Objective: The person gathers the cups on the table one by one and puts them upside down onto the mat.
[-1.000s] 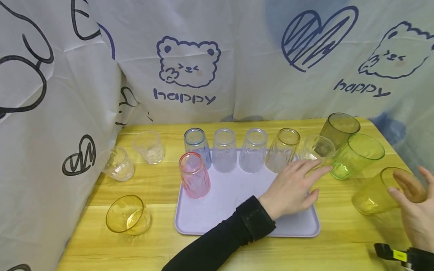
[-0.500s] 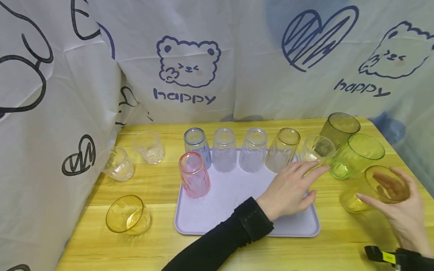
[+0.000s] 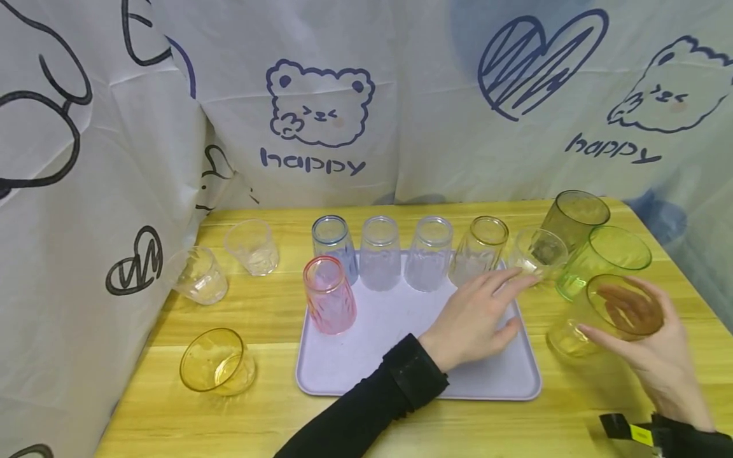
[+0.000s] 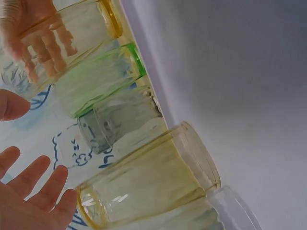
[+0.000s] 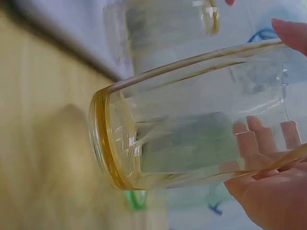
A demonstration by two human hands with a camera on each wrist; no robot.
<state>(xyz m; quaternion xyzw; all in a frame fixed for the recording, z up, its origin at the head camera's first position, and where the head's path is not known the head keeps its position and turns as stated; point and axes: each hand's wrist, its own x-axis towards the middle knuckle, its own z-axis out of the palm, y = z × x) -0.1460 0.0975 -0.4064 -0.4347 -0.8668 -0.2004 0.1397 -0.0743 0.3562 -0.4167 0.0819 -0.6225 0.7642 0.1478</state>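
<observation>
Head view gives the layout: the yellow glass (image 3: 581,321) is just right of the lilac tray (image 3: 395,356), near the green glass (image 3: 598,264), mouth up and a bit tilted. Right hand (image 3: 655,353) is wrapped round it, thumb one side, fingers the other. Left hand (image 3: 472,315) is over the tray, fingers loosely extended, holding nothing. Right wrist cam shows what the head one barely does: a chunky amber base, pale see-through sides, fingers visible right through them.
</observation>
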